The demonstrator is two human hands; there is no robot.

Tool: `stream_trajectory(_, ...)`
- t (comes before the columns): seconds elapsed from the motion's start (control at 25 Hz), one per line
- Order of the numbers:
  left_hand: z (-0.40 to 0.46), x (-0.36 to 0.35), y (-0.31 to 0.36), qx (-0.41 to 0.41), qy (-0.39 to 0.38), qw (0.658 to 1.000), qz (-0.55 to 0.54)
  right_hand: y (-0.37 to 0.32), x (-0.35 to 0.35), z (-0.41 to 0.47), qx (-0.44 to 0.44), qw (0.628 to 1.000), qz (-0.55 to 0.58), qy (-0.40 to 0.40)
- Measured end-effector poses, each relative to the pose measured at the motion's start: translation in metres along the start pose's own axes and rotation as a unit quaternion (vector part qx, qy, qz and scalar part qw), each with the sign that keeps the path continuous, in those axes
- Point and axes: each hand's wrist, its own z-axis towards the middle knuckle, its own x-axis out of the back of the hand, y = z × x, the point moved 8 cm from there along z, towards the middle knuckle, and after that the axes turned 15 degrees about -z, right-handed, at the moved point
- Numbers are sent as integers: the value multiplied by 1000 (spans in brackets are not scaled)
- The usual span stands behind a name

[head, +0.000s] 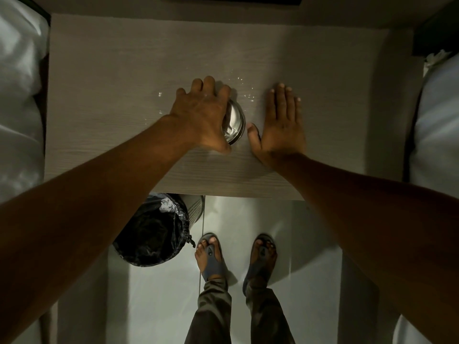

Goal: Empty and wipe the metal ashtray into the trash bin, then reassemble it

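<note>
A round shiny metal ashtray [235,122] stands on the pale wooden table [111,108], near its front edge. My left hand [202,112] lies over the ashtray from the left, fingers spread across its top, and hides most of it. My right hand [280,122] rests flat on the table just right of the ashtray, fingers together, holding nothing. The trash bin [159,229], lined with a black bag, stands on the floor under the table's front edge, below my left forearm.
Small white specks [248,95] are scattered on the table behind the ashtray. White bedding [17,108] lies on the left and white bedding [437,120] on the right. My feet in grey sandals [211,256] stand on the light tiled floor.
</note>
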Motion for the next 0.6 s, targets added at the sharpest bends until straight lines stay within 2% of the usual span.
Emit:
stream_trajectory(0.44,1,1,4,-9,15,1000,-25,3,0,4,1,999,-15,-28)
stream_trajectory(0.6,1,-7,2,-9,10,1000,-26,2,-2,3,2,1000,-14,-16)
